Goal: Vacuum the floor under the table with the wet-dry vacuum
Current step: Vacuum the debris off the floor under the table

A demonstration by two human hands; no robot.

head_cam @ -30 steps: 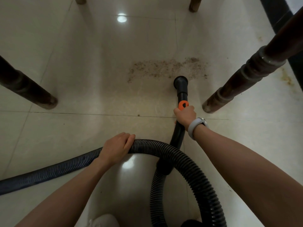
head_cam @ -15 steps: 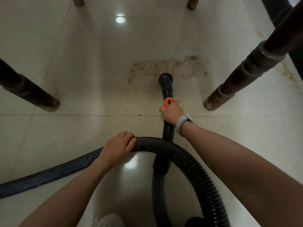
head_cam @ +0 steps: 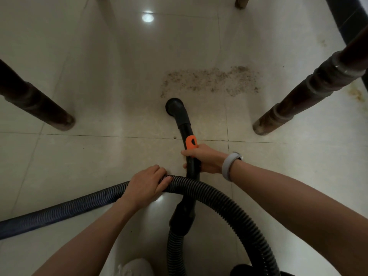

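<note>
A black vacuum wand with an orange slider points away from me, its round nozzle on the pale tiled floor just short of the left end of a brown dirt patch. My right hand, with a grey wristband, grips the wand just below the orange slider. My left hand grips the black ribbed hose, which loops from the left across the wand and down to the lower right.
Dark wooden table legs stand at left and right; two more leg feet show at the top edge. A dark object runs along the top right corner. A white shoe tip shows at the bottom.
The nozzle has swept left along the near edge of the dirt patch and pulled back toward me. My right hand moved with it; my left hand stays on the hose.
</note>
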